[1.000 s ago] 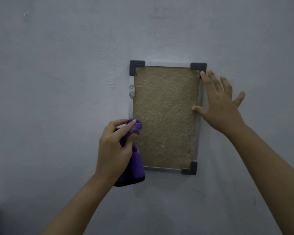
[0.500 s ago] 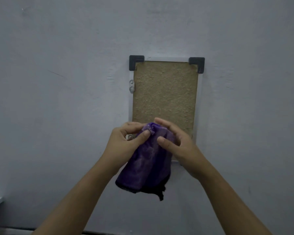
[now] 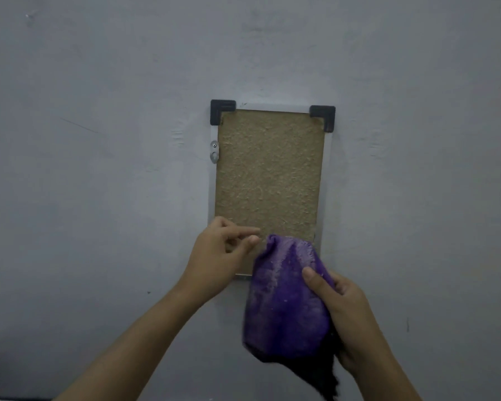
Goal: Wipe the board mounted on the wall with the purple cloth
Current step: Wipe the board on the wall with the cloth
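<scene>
A brown cork-like board (image 3: 268, 172) in a pale frame with black corner caps hangs on the grey wall. The purple cloth (image 3: 284, 302) hangs in front of the board's lower right corner, dusted with pale specks. My right hand (image 3: 342, 311) grips the cloth from the right, thumb pressed on its front. My left hand (image 3: 217, 261) is just left of the cloth, over the board's lower left part, fingers loosely bent and holding nothing. The board's bottom edge is mostly hidden behind my hands and the cloth.
A small metal hanging bracket (image 3: 214, 152) sits on the board's left frame edge. The grey wall (image 3: 99, 169) fills the view around the board, with faint scuff marks.
The cloth passed from my left hand to my right hand and moved right. My right hand left the board's right edge; my left hand has let go of the cloth.
</scene>
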{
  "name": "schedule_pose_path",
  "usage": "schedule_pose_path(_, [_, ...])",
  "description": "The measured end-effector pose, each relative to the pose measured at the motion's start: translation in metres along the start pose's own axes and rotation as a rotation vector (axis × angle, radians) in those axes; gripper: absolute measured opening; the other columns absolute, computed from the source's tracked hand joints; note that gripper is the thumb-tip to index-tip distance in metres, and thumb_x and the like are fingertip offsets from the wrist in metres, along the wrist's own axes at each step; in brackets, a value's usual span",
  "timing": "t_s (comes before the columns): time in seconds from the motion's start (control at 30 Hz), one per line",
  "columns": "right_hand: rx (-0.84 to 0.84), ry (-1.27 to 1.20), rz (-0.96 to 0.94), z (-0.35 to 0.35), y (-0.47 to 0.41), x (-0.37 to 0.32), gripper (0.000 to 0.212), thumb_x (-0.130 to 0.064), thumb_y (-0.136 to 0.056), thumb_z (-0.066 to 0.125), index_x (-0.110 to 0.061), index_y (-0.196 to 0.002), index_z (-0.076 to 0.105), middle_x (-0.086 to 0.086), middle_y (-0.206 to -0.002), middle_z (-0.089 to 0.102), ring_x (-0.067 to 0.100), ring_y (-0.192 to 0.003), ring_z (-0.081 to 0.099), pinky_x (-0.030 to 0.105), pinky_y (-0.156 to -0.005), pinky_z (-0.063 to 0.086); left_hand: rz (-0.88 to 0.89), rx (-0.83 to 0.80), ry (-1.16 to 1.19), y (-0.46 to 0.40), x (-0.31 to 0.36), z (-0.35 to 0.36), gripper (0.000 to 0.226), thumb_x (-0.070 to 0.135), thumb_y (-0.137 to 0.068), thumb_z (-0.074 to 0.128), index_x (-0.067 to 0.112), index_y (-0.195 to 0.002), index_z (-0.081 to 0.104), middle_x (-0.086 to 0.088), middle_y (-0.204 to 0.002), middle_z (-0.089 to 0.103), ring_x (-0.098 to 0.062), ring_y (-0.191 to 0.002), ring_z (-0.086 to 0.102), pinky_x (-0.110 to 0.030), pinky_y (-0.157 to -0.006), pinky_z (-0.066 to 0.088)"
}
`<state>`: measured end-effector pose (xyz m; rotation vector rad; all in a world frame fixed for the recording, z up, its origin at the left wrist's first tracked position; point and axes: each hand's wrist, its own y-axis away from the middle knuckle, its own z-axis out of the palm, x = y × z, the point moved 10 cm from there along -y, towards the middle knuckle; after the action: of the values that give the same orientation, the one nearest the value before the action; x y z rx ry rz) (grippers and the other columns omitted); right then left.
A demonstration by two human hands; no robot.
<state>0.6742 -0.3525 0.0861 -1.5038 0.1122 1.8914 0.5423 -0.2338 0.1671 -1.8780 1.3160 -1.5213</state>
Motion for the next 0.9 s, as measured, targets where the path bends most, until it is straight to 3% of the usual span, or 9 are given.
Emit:
schedule_pose_path(0.1, [0.266,0.066,-0.098,-0.039,0.003,-0.031,0.023,-0.029,-0.070,0.069,-0.007,-0.064,0.068,0.004,-0.058,0.068,0.012,-0.049,0.059,0.018,-0.045,0.049,0.235,0.027,-0.438,-0.013,0.017,-0.013,0.063,0.046,-0.072,0.070,0.026,-0.129,0.054,-0.006,-0.125,0.042,-0.017,-0.110,0.041,-0.028,-0.092,0.039])
schedule_pose_path(0.17, [0.381,0.135,-0.249,-0.056,0.002,-0.063,0.021,-0.031,-0.070,0.072,-0.010,-0.064,0.070,0.000,-0.058,0.066,0.012,-0.057,0.059,0.024,-0.054,0.051,0.309,-0.049,-0.715,-0.028,0.019,-0.015,0.106,0.054,-0.062,0.076,0.029,-0.147,0.018,-0.009,-0.150,0.011,-0.030,-0.134,0.015,-0.053,-0.106,0.025])
schedule_pose_path(0.27, [0.421,0.440,-0.480,-0.049,-0.005,-0.111,0.015,-0.022,-0.077,0.074,-0.012,-0.070,0.066,0.008,-0.063,0.063,0.010,-0.063,0.057,0.037,-0.065,0.054,0.280,-0.157,-0.939,-0.058,0.012,-0.029,0.141,0.059,-0.050,0.079,0.035,-0.142,-0.024,0.004,-0.150,-0.032,-0.024,-0.139,-0.023,-0.064,-0.105,-0.003])
schedule_pose_path(0.33, [0.464,0.681,-0.672,-0.026,-0.010,-0.141,0.008,-0.016,-0.081,0.070,-0.015,-0.076,0.065,0.001,-0.063,0.061,0.000,-0.057,0.053,0.017,-0.057,0.048,0.277,-0.184,-1.013,-0.074,0.011,-0.038,0.150,0.063,-0.044,0.079,0.032,-0.140,-0.031,0.006,-0.146,-0.040,-0.023,-0.137,-0.031,-0.065,-0.103,-0.008])
schedule_pose_path(0.4, [0.545,0.872,-0.882,0.003,-0.018,-0.163,0.013,-0.015,-0.083,0.068,-0.009,-0.094,0.067,0.002,-0.074,0.066,0.003,-0.062,0.056,0.012,-0.060,0.042,0.282,-0.204,-1.085,-0.085,0.011,-0.042,0.153,0.068,-0.041,0.077,0.026,-0.139,-0.033,0.005,-0.146,-0.041,-0.023,-0.136,-0.033,-0.066,-0.101,-0.008])
schedule_pose_path(0.53, [0.606,1.274,-1.062,0.048,-0.059,-0.156,0.039,-0.018,-0.077,0.074,-0.001,-0.111,0.063,0.016,-0.093,0.067,0.030,-0.080,0.063,0.033,-0.067,0.050,0.301,-0.188,-1.159,-0.094,0.008,-0.044,0.152,0.072,-0.042,0.074,0.019,-0.142,-0.028,0.004,-0.148,-0.037,-0.021,-0.136,-0.032,-0.064,-0.098,-0.012])
schedule_pose_path(0.67, [0.667,1.442,-1.166,0.050,-0.077,-0.147,0.058,-0.049,-0.075,0.067,-0.007,-0.115,0.058,0.012,-0.121,0.044,0.029,-0.113,0.041,0.048,-0.088,0.038,0.313,-0.167,-1.158,-0.095,0.006,-0.045,0.151,0.070,-0.041,0.075,0.021,-0.144,-0.023,0.007,-0.151,-0.032,-0.020,-0.138,-0.028,-0.067,-0.099,-0.010])
schedule_pose_path(0.77, [0.467,1.391,-1.141,0.048,-0.095,-0.134,0.083,-0.065,-0.075,0.055,-0.010,-0.134,0.034,0.011,-0.148,0.024,0.031,-0.139,0.021,0.059,-0.106,0.020,0.315,-0.165,-1.147,-0.096,0.005,-0.045,0.151,0.069,-0.041,0.076,0.023,-0.144,-0.023,0.008,-0.150,-0.033,-0.020,-0.138,-0.028,-0.069,-0.100,-0.009])
schedule_pose_path(0.9, [0.416,1.416,-1.075,0.049,-0.110,-0.125,0.095,-0.067,-0.079,0.046,-0.020,-0.148,0.001,0.004,-0.156,-0.003,0.024,-0.144,-0.003,0.058,-0.110,-0.002,0.345,-0.145,-1.154,-0.099,0.001,-0.047,0.153,0.073,-0.035,0.075,0.023,-0.146,-0.018,0.009,-0.153,-0.027,-0.021,-0.140,-0.023,-0.070,-0.099,-0.008])
